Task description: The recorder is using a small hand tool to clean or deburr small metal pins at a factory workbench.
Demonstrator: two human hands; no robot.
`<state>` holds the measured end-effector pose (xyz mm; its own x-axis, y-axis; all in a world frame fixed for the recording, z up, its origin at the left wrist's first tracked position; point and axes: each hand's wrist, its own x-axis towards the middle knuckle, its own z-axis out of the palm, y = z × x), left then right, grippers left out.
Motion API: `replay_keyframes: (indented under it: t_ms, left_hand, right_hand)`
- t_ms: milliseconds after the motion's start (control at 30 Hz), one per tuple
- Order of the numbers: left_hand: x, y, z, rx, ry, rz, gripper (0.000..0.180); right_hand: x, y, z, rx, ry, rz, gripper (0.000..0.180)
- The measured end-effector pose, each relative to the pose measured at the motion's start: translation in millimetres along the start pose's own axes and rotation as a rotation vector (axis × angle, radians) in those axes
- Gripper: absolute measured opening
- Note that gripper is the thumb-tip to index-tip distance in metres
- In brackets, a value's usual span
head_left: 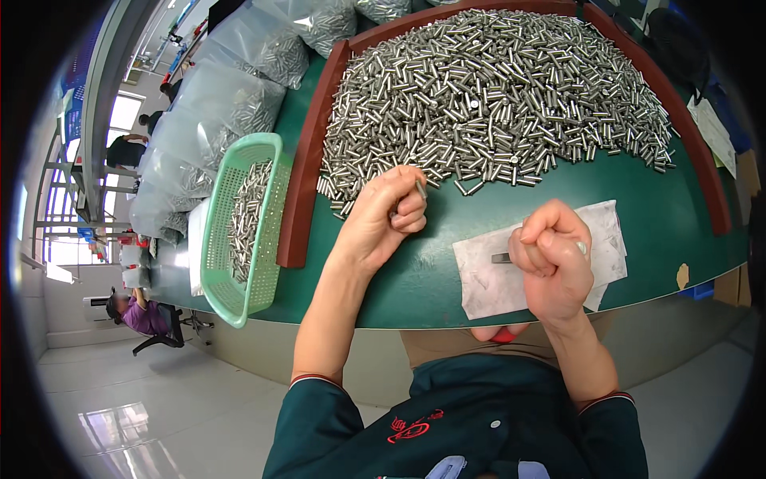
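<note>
My left hand [384, 214] is closed in front of the pile, pinching a small metal pin [420, 188] between thumb and forefinger. The other fingers are curled into the palm, and whether they hold more pins I cannot tell. To the right, my right hand [556, 259] is wrapped round a tool with a flat grey metal tip [500, 258], which points left over the paper. Most of this tool is hidden in the fist, so its kind does not show. Under it lies a smudged white paper sheet [487, 291]. Beyond both hands spreads a large heap of shiny metal pins [495, 96].
Dark red wooden rails [307, 176] border the heap on the green tabletop [375, 295]. At the left stands a light green plastic basket [275, 207] partly filled with pins. Clear bags [199, 112] of pins line up behind it. Another person [148, 315] sits farther left.
</note>
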<state>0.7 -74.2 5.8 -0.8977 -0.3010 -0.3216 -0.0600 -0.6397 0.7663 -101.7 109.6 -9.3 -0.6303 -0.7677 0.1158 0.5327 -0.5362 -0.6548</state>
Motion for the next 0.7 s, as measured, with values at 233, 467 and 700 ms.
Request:
replay_keyframes:
  t_ms: [233, 467, 700]
  left_hand:
    - [0.8, -5.9, -3.9, 0.037, -0.005, -0.015, 0.010]
    - [0.5, -7.6, -0.3, 0.272, 0.019, 0.007, 0.013]
    - [1.2, -10.1, -1.9, 0.254, -0.010, 0.012, 0.015]
  right_hand:
    - [0.9, -0.5, 3.2, 0.011, -0.006, 0.000, 0.013]
    - [0.8, -0.5, 3.0, 0.030, 0.008, 0.000, 0.013]
    - [0.8, -0.3, 2.7, 0.029, 0.001, -0.010, 0.014]
